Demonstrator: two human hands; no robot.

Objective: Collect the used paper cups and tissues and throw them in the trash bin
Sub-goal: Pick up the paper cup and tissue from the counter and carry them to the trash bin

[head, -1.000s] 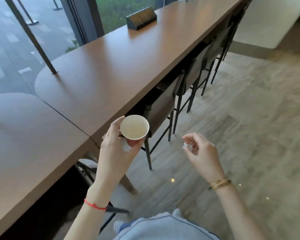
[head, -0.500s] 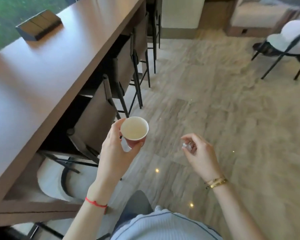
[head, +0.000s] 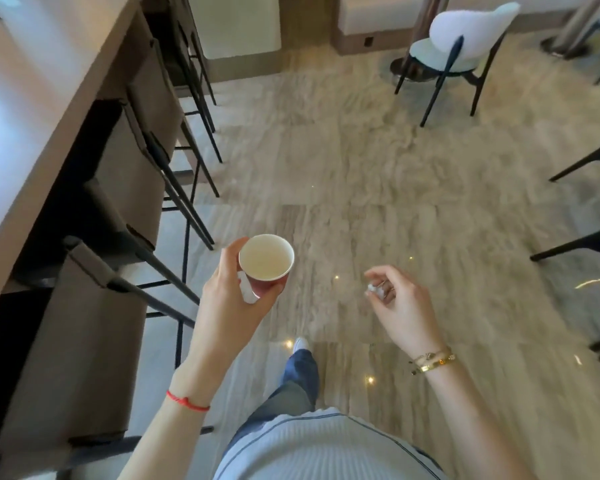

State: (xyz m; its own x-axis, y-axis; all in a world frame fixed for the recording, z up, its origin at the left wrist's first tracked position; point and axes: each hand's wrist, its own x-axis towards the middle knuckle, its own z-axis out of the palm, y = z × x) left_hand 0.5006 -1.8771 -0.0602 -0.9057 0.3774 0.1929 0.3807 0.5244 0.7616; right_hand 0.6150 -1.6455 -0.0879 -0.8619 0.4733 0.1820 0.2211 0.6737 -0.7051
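Over tiled floor [head: 378, 174], left hand [head: 231, 299] grips paper cup [head: 266, 261] (upright); right hand [head: 400, 303] pinches tissue [head: 376, 290].

The left hand [head: 234, 299] is covering much of the paper cup [head: 266, 263] and the white tissue [head: 246, 291] pressed against it. Something small and white [head: 376, 291] is sitting in the right hand [head: 400, 306], too small to identify. The counter [head: 32, 98] is running off the frame's left edge.
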